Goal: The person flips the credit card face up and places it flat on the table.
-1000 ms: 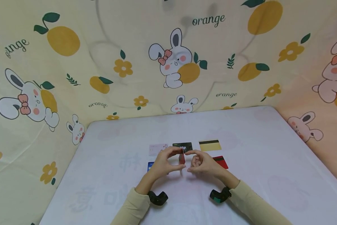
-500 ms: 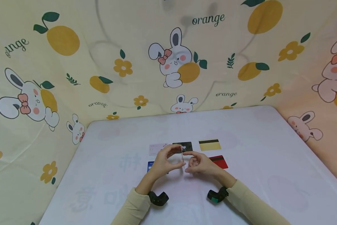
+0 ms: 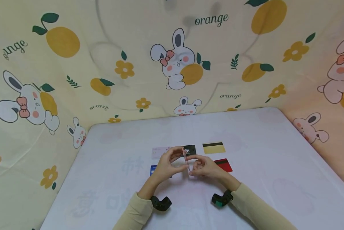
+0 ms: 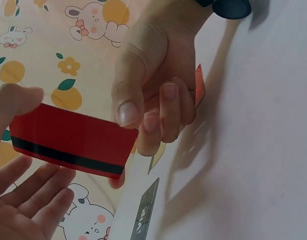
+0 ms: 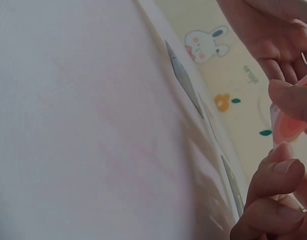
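Held red card with black stripe: raised off the tabletop between the two hands, standing nearly edge-on in the head view; the left wrist view shows its striped face, while the right wrist view shows pinkish parts of its other face.
Left hand: grips the card at its left end, the thumb on one long edge and the fingers toward the opposite edge.
Right hand: pinches the card's right end with thumb and index finger at its corners, the other fingers curled in.
Just changed: a second ago red face showed in the head view and the right thumb stood apart; now the card is a thin slanting line and that thumb meets its near end.
Meaning for the handling: the card seems shared by both hands, controlled from each end.
Near row: blue card left, another red striped card right, each partly hidden by a hand.
Far row: pale pink card left, black VIP card in the middle, gold striped card right.
Tabletop: whitish, under all these flat-lying cards.
Backdrop: rabbit-and-orange cloth beyond.
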The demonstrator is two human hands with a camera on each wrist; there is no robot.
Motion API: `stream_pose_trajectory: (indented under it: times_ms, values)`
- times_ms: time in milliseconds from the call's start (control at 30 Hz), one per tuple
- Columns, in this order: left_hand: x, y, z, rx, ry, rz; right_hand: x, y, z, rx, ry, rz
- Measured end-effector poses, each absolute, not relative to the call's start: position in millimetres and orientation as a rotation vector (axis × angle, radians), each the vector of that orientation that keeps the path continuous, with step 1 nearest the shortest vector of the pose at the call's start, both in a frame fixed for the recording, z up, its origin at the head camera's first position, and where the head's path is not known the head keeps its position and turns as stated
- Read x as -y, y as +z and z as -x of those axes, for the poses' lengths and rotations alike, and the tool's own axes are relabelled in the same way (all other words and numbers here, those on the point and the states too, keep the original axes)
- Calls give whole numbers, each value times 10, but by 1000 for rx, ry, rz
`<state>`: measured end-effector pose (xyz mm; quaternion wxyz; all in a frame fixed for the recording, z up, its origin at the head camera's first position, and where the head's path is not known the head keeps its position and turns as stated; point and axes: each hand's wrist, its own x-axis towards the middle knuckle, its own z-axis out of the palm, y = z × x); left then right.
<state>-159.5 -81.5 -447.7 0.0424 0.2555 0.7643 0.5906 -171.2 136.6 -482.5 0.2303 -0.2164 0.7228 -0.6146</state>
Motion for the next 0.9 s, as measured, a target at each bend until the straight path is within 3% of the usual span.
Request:
stream_pose_trajectory:
  times_ms: [900]
  values:
    - [914,-4441,1636,-2399,1772,-816,-1497,-4762,1758,-2106,-1663,558]
